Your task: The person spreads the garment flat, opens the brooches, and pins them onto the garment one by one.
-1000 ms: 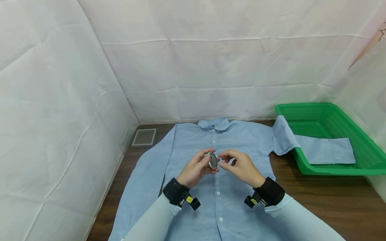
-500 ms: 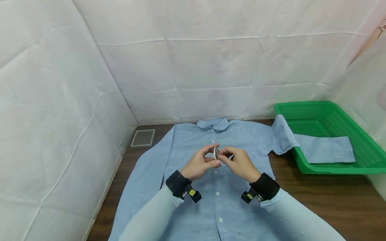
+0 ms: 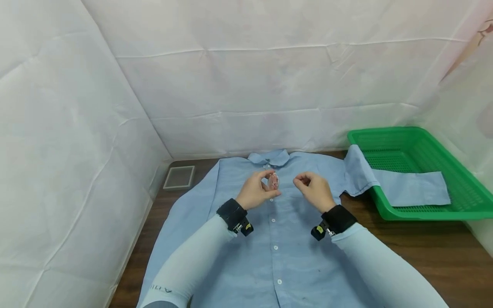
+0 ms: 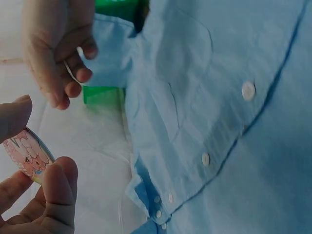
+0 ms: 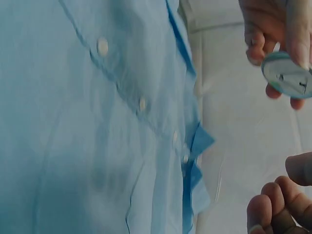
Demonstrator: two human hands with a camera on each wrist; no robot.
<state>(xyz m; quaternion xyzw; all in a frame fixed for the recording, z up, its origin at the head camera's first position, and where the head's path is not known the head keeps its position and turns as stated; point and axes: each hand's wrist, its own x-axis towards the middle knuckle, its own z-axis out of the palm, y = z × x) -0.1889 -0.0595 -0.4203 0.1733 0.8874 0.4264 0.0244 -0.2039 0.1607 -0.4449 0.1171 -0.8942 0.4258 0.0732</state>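
Observation:
My left hand (image 3: 252, 192) pinches a round pin badge (image 3: 274, 182) between thumb and fingers, above the upper front of a light blue shirt (image 3: 246, 256). In the left wrist view the badge (image 4: 30, 157) shows a pink cartoon picture. Its pale back (image 5: 287, 80), with small fittings on it, faces the right wrist camera. A short way to the right of the badge, my right hand (image 3: 316, 191) hovers over the shirt's chest with loosely curled fingers. Nothing shows between that thumb and the fingertips (image 5: 259, 207) in the right wrist view.
The shirt lies spread, buttons up, collar at the far side, on a dark wooden table (image 3: 385, 252). One sleeve (image 3: 412, 188) reaches into a green basket (image 3: 427, 215) at the right. A small white-framed square (image 3: 179, 177) lies at the back left. White sheets (image 3: 246, 85) enclose the table.
Both hands have moved farther over the shirt, toward the collar. The right hand, at the badge half a second ago, is now apart from it. The badge has been turned.

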